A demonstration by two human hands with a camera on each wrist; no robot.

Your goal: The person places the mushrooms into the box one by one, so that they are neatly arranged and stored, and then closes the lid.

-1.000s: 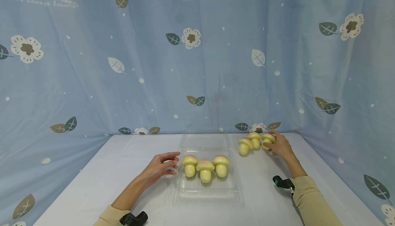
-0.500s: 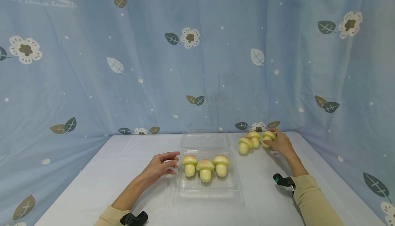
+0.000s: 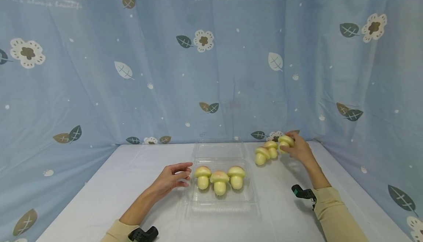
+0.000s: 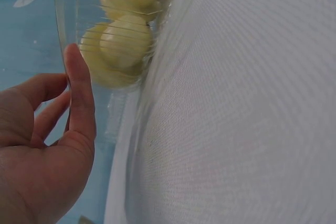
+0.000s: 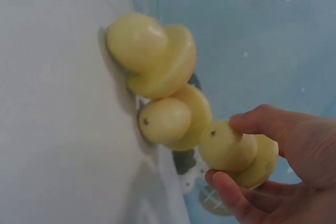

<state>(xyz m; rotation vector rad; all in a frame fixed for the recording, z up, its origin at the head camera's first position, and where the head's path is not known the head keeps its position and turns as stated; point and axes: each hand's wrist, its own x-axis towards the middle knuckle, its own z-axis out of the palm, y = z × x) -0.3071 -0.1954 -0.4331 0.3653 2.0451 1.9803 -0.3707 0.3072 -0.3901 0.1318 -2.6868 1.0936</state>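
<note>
My right hand (image 3: 301, 149) pinches a yellow-green mushroom-shaped piece (image 5: 228, 148) by its stem and cap, raised off the table at the back right. Two similar mushroom-shaped pieces, a front one (image 3: 261, 156) and one behind it (image 3: 272, 149), lie close to its left. In the middle, a clear plastic clamshell box (image 3: 201, 199) lies with its lid (image 3: 219, 150) folded back. Three more mushroom-shaped pieces (image 3: 219, 183) lie in a row inside it. My left hand (image 3: 170, 179) is beside the box, fingers spread and fingertips right at its left rim, as the left wrist view also shows.
A white cloth (image 3: 277, 212) covers the table. Blue printed curtain (image 3: 231, 69) hangs along the back and both sides, close behind the mushroom-shaped pieces at right. Black wrist cameras (image 3: 143, 234) sit on both sleeves.
My right hand has lifted the mushroom-shaped piece up from the table and slightly leftward, toward the other two. The left hand, the box and its contents have stayed put.
</note>
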